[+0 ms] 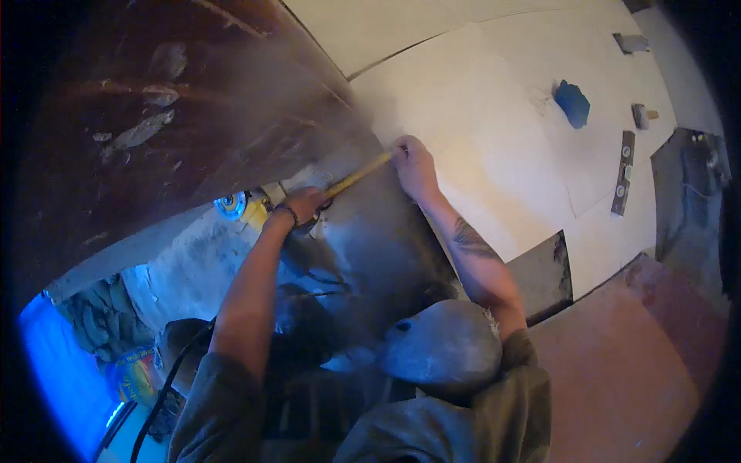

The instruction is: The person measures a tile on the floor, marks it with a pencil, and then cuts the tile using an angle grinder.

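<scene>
A yellow tape measure [358,176] is pulled out between my two hands, its blade running slantwise across a gap beside the cream slabs. My left hand [306,203], with a dark band on its wrist, is closed around the case end; the case itself is mostly hidden. My right hand [414,160] pinches the other end of the blade at the edge of the cream floor slab [478,170]. Just left of my left hand lies a yellow angle grinder [251,208] with a shiny disc. The dark, dusty strip of floor [378,224] passes under the blade.
On the slabs lie a spirit level [623,174], a mallet [641,116], a trowel [633,43] and a crumpled blue item [573,104]. A grey notch [540,270] breaks the slab edge. A dark reddish surface [193,92] fills the upper left. A black cable [164,393] runs by my left arm.
</scene>
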A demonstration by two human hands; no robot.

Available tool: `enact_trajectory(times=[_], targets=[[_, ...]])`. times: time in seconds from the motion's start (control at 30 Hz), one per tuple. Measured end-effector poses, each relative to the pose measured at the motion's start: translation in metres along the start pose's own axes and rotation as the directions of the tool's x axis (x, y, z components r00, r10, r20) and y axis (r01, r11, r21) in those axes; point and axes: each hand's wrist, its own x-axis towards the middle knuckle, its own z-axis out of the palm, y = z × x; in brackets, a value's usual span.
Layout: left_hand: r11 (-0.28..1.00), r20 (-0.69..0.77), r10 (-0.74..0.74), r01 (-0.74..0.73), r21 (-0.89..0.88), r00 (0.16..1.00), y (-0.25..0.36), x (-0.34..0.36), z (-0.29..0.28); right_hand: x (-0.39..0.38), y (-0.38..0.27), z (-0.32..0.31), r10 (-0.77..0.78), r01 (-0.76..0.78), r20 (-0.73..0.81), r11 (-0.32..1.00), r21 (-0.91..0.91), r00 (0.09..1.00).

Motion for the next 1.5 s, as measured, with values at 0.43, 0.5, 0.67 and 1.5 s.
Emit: enact_trajectory(times=[0.43, 0.5, 0.67, 1.5], targets=[[0.928, 0.067, -0.232, 0.2, 0.314, 0.97, -0.012, 0.027, 0.01, 0.001, 0.036, -0.005, 0.167, -0.159, -0.026, 0.967, 0.201, 0.986], [0.965, -0.056, -0.165, 0.173, 0.195, 0.985, -0.013, 0.027, 0.015, 0.0, 0.044, -0.005, 0.189, -0.188, 0.013, 0.968, 0.164, 0.982], [0.977, -0.09, -0.149, 0.16, 0.139, 0.985, -0.024, 0.027, 0.028, 0.001, 0.037, -0.01, 0.102, -0.099, 0.0, 0.967, 0.235, 0.995], [0.961, -0.096, -0.239, 0.249, 0.118, 0.966, -0.015, 0.022, 0.023, -0.014, 0.006, -0.028, 0.229, -0.253, 0.12, 0.932, 0.258, 0.966]])
